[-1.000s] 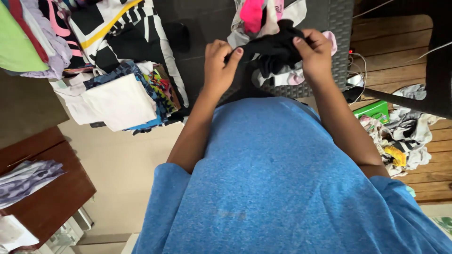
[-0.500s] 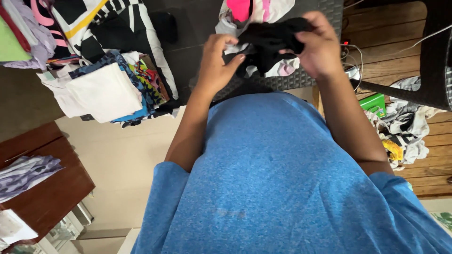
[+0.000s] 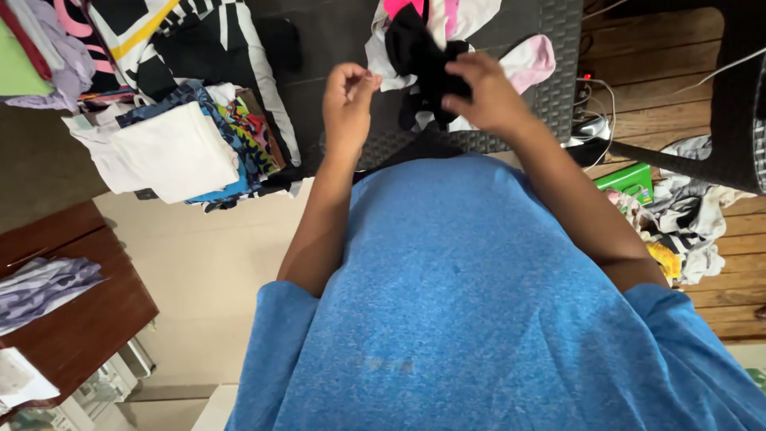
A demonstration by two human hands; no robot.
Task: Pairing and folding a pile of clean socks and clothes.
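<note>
The right hand [image 3: 487,97] has its fingers curled and pinched on a small black garment [image 3: 427,68], gripping it near its lower edge so the cloth bunches up above the knuckles; the garment hangs just over the heap of white and pink clothes [image 3: 479,32] on the dark woven table [image 3: 558,88], touching or nearly touching that heap. The left hand [image 3: 349,96] is raised beside it with its fingers drawn loosely together, thumb against fingertips, and it seems to hold nothing, though a thin edge of cloth there would be too small to tell. To handle the piece well, judging from how it bunches, the free hand should take an opposite edge or corner instead of the middle, so the cloth can be drawn flat between two grips without twisting. Keeping it clear of the heap would stop loose pieces from being dragged along. To the left lies a stack of folded clothes [image 3: 179,152], white and patterned, with more laundry on the wooden floor [image 3: 686,219] at the right.
</note>
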